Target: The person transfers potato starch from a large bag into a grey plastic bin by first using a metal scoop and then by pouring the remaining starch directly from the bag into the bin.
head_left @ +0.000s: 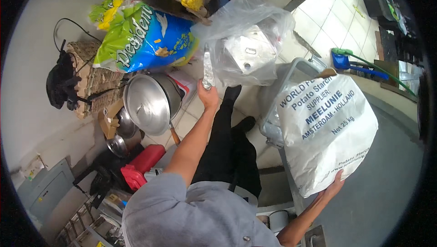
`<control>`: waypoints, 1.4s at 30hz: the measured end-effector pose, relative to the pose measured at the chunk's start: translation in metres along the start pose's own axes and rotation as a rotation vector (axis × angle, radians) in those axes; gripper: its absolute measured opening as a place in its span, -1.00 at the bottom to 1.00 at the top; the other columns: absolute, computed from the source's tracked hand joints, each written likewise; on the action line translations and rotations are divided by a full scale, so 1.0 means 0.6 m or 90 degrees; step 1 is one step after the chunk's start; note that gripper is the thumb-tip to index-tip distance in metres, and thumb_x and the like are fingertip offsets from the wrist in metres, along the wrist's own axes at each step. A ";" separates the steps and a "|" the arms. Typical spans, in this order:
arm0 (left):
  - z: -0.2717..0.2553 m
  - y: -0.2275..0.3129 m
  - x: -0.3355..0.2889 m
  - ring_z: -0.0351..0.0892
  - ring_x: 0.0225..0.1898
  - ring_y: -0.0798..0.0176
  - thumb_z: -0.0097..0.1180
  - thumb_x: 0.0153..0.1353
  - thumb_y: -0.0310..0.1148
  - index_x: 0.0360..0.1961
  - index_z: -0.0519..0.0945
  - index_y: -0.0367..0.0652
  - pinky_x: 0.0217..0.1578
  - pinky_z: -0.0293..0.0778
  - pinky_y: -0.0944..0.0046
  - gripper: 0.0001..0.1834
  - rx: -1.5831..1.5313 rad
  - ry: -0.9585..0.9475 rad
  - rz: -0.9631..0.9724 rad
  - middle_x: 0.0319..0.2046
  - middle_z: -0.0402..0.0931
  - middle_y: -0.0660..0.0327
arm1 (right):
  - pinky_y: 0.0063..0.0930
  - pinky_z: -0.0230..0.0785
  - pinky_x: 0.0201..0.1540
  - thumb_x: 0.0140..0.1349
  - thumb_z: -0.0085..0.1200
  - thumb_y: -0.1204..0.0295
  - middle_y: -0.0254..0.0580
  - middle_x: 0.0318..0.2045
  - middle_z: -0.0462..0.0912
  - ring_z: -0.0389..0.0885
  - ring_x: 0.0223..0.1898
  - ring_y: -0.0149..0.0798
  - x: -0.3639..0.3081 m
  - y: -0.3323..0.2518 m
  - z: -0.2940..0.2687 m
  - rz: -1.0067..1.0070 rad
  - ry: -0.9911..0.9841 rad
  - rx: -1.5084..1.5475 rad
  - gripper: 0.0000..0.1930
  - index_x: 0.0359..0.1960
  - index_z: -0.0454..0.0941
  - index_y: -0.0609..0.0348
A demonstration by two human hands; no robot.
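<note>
My left hand (pixel 208 96) is closed around a long silvery object (pixel 208 71), narrower at its far end; its exact kind I cannot make out. My right hand (pixel 334 185) grips the near bottom edge of a large white sack (pixel 325 151) with dark printing. That sack is tilted, with its far end over the rim of a grey plastic tub (pixel 268 128). A clear plastic bag (pixel 255 12) with a pale, flat-faced block (pixel 250 58) inside stands just beyond my left hand. How full the white sack is, I cannot tell.
A green and blue sack (pixel 150 37) lies at the far left, above a large metal lid (pixel 148 103) and a wicker basket (pixel 84 78). Red plastic (pixel 143 165) is near my left side. To the right runs a grey counter (pixel 387 156); a blue dustpan (pixel 355 64) is beyond it.
</note>
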State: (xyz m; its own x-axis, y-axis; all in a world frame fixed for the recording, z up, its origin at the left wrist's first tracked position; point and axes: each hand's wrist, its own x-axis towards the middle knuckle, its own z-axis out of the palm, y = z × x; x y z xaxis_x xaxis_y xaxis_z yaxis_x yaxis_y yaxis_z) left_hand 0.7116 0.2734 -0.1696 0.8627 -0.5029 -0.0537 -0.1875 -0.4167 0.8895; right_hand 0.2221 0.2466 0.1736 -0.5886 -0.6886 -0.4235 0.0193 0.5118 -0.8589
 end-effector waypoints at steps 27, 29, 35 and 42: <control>0.171 0.369 0.279 0.59 -0.06 -0.12 0.31 -0.07 -0.49 -0.07 0.62 -0.27 -0.07 0.53 0.06 -0.57 0.201 -0.336 0.364 -0.13 0.53 -0.01 | -0.21 0.43 -0.17 0.30 0.22 0.36 0.12 -0.32 0.71 0.66 -0.31 -0.06 0.050 0.240 0.765 -0.158 -0.188 -0.107 -0.73 -0.11 0.59 0.34; 0.183 0.357 0.276 0.58 -0.01 -0.16 0.30 -0.01 -0.47 -0.05 0.61 -0.27 -0.03 0.53 -0.02 -0.58 0.262 -0.342 0.367 -0.05 0.53 -0.02 | -0.19 0.43 -0.16 0.29 0.23 0.37 0.13 -0.31 0.71 0.66 -0.30 -0.04 0.062 0.235 0.773 -0.167 -0.182 -0.141 -0.73 -0.11 0.59 0.35; 0.212 0.294 0.299 0.61 -0.05 -0.22 0.28 0.03 -0.43 -0.03 0.58 -0.19 -0.06 0.53 -0.10 -0.59 0.303 -0.297 0.354 0.03 0.56 -0.06 | -0.18 0.44 -0.11 0.27 0.24 0.38 0.15 -0.26 0.72 0.69 -0.25 0.02 0.064 0.207 0.788 -0.150 -0.209 -0.119 -0.73 -0.12 0.60 0.35; 0.223 0.303 0.313 0.62 -0.14 -0.31 0.23 0.05 -0.37 0.03 0.51 -0.25 -0.08 0.51 -0.14 -0.52 0.397 -0.297 0.302 -0.15 0.63 -0.18 | -0.16 0.44 -0.06 0.26 0.22 0.38 0.15 -0.22 0.72 0.69 -0.19 0.07 0.069 0.215 0.793 -0.131 -0.212 -0.107 -0.70 -0.06 0.58 0.32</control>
State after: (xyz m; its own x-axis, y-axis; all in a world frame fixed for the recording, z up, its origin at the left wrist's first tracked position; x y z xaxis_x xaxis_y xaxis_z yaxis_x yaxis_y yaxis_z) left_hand 0.7769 0.0018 -0.0785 0.3779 -0.9248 -0.0435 -0.8111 -0.3534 0.4660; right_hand 0.5846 0.0396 -0.0920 -0.2729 -0.8991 -0.3422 -0.2196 0.4045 -0.8878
